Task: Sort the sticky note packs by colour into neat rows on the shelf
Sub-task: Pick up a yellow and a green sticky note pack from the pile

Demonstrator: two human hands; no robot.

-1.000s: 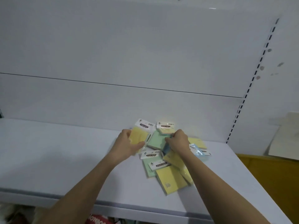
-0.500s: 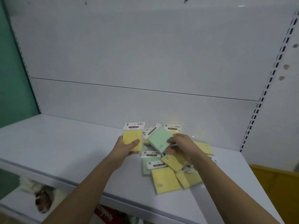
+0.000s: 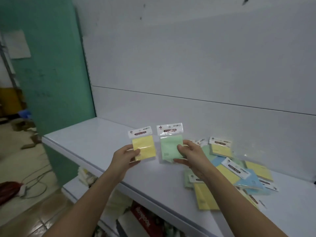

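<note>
My left hand (image 3: pixel 124 157) grips a yellow sticky note pack (image 3: pixel 144 146) by its lower left corner and holds it upright above the white shelf (image 3: pixel 95 139). Beside it, my right hand (image 3: pixel 189 155) holds a green sticky note pack (image 3: pixel 170 146) by its right edge, also upright. The two packs are side by side, a small gap apart. To the right lies a loose pile of packs (image 3: pixel 239 170) in yellow, green and blue, overlapping each other on the shelf; my right forearm hides part of it.
The shelf's white back panel (image 3: pixel 188 65) rises behind. A green wall (image 3: pixel 51 65) stands at the left end of the shelf. A lower shelf (image 3: pixel 136 214) holds boxes and paper goods. Cables and a red bag (image 3: pixel 8 190) lie on the tiled floor at left.
Both hands have lifted their packs out of the pile and carried them left, now holding them upright side by side. The view has swung left, showing the green wall and floor.
</note>
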